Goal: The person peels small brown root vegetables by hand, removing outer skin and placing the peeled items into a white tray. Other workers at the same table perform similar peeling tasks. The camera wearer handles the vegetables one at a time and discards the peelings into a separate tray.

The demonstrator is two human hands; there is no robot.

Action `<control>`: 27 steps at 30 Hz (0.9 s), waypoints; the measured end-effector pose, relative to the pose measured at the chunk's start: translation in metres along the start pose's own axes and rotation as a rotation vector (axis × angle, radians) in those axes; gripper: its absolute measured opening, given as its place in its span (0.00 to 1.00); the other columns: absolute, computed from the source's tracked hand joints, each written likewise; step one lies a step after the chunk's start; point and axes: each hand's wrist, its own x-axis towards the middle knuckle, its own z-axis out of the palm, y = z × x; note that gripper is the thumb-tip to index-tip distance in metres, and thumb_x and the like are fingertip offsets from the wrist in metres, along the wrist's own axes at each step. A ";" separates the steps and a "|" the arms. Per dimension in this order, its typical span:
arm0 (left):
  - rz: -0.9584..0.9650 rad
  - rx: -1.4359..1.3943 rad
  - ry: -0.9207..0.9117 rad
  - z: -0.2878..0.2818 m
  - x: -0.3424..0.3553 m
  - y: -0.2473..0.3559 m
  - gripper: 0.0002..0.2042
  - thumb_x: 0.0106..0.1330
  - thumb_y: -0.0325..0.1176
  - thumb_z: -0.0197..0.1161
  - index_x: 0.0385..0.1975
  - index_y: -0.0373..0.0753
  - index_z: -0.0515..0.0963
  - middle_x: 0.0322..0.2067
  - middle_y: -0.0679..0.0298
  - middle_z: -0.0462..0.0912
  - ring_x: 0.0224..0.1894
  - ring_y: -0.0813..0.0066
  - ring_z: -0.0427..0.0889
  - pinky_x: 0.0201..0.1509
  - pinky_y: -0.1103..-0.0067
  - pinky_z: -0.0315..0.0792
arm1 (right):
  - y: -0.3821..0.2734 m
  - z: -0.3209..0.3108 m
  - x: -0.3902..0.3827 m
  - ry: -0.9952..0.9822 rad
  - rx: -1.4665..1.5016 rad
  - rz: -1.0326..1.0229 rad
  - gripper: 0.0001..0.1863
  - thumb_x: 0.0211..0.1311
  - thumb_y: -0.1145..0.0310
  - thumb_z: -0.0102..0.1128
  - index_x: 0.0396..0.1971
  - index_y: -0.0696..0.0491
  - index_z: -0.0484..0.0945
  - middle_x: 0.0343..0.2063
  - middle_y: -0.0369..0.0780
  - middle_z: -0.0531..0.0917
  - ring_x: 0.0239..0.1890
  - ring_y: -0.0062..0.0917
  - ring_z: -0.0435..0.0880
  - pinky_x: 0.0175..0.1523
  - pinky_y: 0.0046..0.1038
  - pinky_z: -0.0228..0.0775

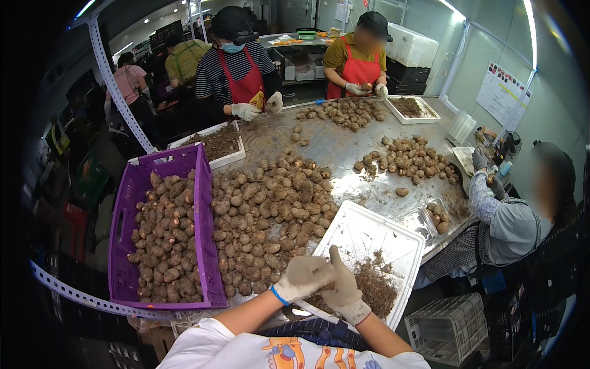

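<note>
Two gloved hands meet over the white tray (369, 237).
Left hand (302, 277) and right hand (340, 289) have fingers curled together; whatever they grip is hidden.

- A purple crate (203, 203) full of brown tubers stands at the left.
- Three aproned co-workers stand around the metal table (335, 147).
- An empty white basket (448, 326) sits below.

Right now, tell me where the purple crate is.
In the head view the purple crate sits on the person's left, at the table's near-left edge, full of brown tubers, beside the big loose pile and left of the gloved hands.
</note>
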 end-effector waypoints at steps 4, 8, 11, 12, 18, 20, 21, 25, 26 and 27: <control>-0.221 -0.589 0.114 0.011 -0.002 -0.007 0.10 0.57 0.34 0.68 0.25 0.33 0.79 0.30 0.63 0.80 0.32 0.78 0.76 0.36 0.80 0.71 | 0.001 0.003 -0.001 0.045 -0.024 0.009 0.52 0.42 0.79 0.67 0.70 0.59 0.48 0.39 0.52 0.81 0.41 0.47 0.82 0.45 0.38 0.75; -0.209 -0.568 0.020 0.001 -0.007 0.008 0.08 0.58 0.31 0.67 0.27 0.33 0.79 0.30 0.65 0.79 0.32 0.80 0.76 0.38 0.81 0.71 | 0.004 -0.002 0.001 0.060 0.061 -0.047 0.51 0.43 0.79 0.68 0.69 0.60 0.50 0.36 0.51 0.81 0.38 0.47 0.82 0.42 0.38 0.75; -0.051 -0.367 -0.070 -0.001 -0.008 0.003 0.07 0.59 0.31 0.65 0.28 0.33 0.79 0.29 0.66 0.78 0.31 0.80 0.75 0.38 0.82 0.70 | 0.008 -0.003 -0.001 0.040 0.007 -0.090 0.51 0.43 0.78 0.68 0.69 0.60 0.50 0.34 0.50 0.80 0.35 0.47 0.81 0.39 0.38 0.74; -0.118 -0.367 -0.076 -0.002 -0.007 0.003 0.08 0.59 0.31 0.65 0.29 0.33 0.78 0.30 0.67 0.78 0.31 0.80 0.75 0.37 0.82 0.70 | 0.007 -0.003 -0.001 0.035 -0.012 -0.109 0.51 0.43 0.78 0.68 0.69 0.60 0.49 0.33 0.49 0.80 0.35 0.47 0.81 0.39 0.39 0.74; -0.338 -1.127 -0.099 0.001 -0.008 -0.025 0.15 0.55 0.36 0.70 0.37 0.35 0.78 0.34 0.65 0.79 0.36 0.78 0.77 0.43 0.80 0.72 | 0.003 -0.004 0.005 0.016 -0.104 -0.186 0.53 0.48 0.76 0.69 0.70 0.61 0.42 0.30 0.48 0.80 0.30 0.43 0.81 0.34 0.37 0.73; -0.066 -0.578 -0.103 -0.008 -0.011 -0.012 0.17 0.53 0.36 0.73 0.38 0.35 0.78 0.35 0.64 0.79 0.39 0.78 0.77 0.44 0.79 0.71 | 0.004 -0.006 0.006 0.000 -0.135 -0.181 0.53 0.47 0.77 0.68 0.70 0.61 0.42 0.30 0.48 0.80 0.30 0.43 0.80 0.35 0.38 0.72; 0.064 -0.303 -0.100 -0.014 -0.013 -0.001 0.18 0.51 0.36 0.74 0.39 0.35 0.78 0.35 0.64 0.80 0.40 0.77 0.77 0.45 0.79 0.71 | 0.005 -0.008 0.005 -0.015 -0.143 -0.176 0.52 0.47 0.77 0.67 0.70 0.61 0.43 0.30 0.48 0.79 0.31 0.43 0.79 0.36 0.39 0.72; 0.068 -0.093 -0.214 -0.019 -0.008 0.008 0.17 0.49 0.35 0.76 0.35 0.34 0.80 0.30 0.65 0.82 0.35 0.79 0.78 0.43 0.80 0.72 | -0.001 -0.014 0.008 -0.046 -0.141 -0.244 0.53 0.46 0.78 0.67 0.70 0.62 0.42 0.29 0.46 0.78 0.32 0.42 0.78 0.38 0.39 0.71; 0.042 -0.107 -0.211 -0.018 -0.009 0.008 0.16 0.49 0.35 0.76 0.34 0.34 0.81 0.29 0.65 0.82 0.34 0.79 0.78 0.42 0.80 0.72 | -0.004 -0.017 0.009 -0.059 -0.158 -0.246 0.53 0.46 0.78 0.67 0.70 0.62 0.42 0.29 0.46 0.78 0.32 0.42 0.78 0.38 0.39 0.71; 0.017 -0.121 -0.209 -0.016 -0.010 0.005 0.15 0.50 0.35 0.75 0.33 0.34 0.81 0.28 0.66 0.82 0.33 0.79 0.78 0.41 0.81 0.72 | -0.005 -0.019 0.009 -0.072 -0.175 -0.248 0.53 0.46 0.77 0.67 0.70 0.62 0.43 0.30 0.45 0.78 0.32 0.42 0.78 0.38 0.39 0.71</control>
